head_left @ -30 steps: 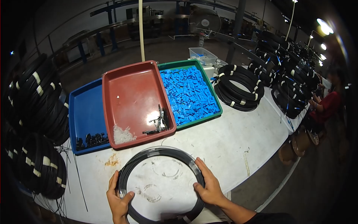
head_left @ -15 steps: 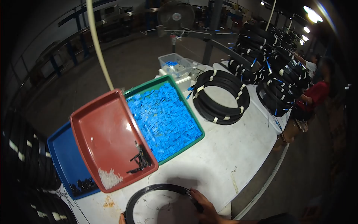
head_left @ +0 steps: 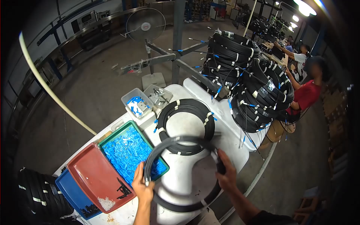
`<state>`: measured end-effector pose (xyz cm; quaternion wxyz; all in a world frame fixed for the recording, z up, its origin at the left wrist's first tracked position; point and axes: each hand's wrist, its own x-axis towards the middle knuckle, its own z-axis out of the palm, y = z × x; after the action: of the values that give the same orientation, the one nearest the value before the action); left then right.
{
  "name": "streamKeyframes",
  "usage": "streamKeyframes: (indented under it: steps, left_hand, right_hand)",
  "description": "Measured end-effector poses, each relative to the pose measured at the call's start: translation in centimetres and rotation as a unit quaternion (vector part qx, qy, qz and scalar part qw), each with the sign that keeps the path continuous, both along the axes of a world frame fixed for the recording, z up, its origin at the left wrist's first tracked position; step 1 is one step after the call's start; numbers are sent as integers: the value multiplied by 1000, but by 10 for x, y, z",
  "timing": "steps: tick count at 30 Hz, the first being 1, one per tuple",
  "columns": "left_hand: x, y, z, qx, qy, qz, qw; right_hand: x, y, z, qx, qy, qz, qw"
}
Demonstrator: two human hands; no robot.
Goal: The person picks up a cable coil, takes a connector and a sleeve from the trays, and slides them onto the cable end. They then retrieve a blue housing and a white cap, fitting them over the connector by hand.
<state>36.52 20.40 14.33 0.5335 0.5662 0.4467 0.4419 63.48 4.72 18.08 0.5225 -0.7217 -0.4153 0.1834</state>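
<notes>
Two bare hands, apart, each clamped on one black cable coil (head_left: 183,139): left hand (head_left: 143,189) on its left edge, right hand (head_left: 227,177) on its right, with thumbs toward the inside and fingers around the outside. Held up in front of the body, seemingly off the white table (head_left: 229,152), with a dark shadow below; in view, overlapping a second coil (head_left: 185,105) lying flat on the table.

For good handling, probably: keep both grips even and opposite, carry level, avoid squeezing the ring oval or letting loose turns slip. Keep the left knuckles clear of the green tray (head_left: 146,139) and its blue pieces (head_left: 125,150). No dragging across the lying coil; watch for snags on its blue ends (head_left: 155,130).

Hard to tell: height above the table, any contact with the lying coil. Motion blur along the top of the held coil, so no counting single turns. Hidden: near part of the lying coil, behind the held one; also both palms. Dark sleeve (head_left: 270,218) lost into the bottom edge. Coil pile (head_left: 43,191) at lower left, half swallowed by dark border. Black bits (head_left: 123,189) in the red tray (head_left: 90,165): too small to identify.
</notes>
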Motion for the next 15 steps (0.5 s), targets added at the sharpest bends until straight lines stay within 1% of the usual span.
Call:
streamKeyframes:
  steps: [1,3,5,6,8,9,10,12,14,15]
  left_hand:
    - [22,17,0,11,-9,8,1000]
    - [57,52,-1,43,20,-4,999]
    - [88,83,-6,64,17,-17,998]
    - [102,98,-8,70,14,-23,997]
    - [125,127,-22,69,-12,-39,997]
    - [137,136,-26,48,-41,-35,997]
    - [146,148,-33,50,-35,-32,998]
    - [157,166,-43,-2,-34,-42,999]
    - [166,179,-51,16,-31,-42,998]
    - [168,186,-57,17,-26,-41,999]
  right_hand:
    - [16,15,2,5,-5,-12,1000]
    - [49,44,-4,9,-7,-25,1000]
    - [80,70,-19,59,-9,-35,998]
    - [94,84,-27,56,-6,-34,998]
    - [118,107,-42,86,-10,-41,995]
    - [126,117,-45,84,-7,-40,996]
    - [133,128,-47,86,1,-46,995]
    - [144,145,-58,86,10,-54,995]
    - [155,162,-78,119,-5,-48,992]
    - [158,170,-84,123,-55,-58,989]
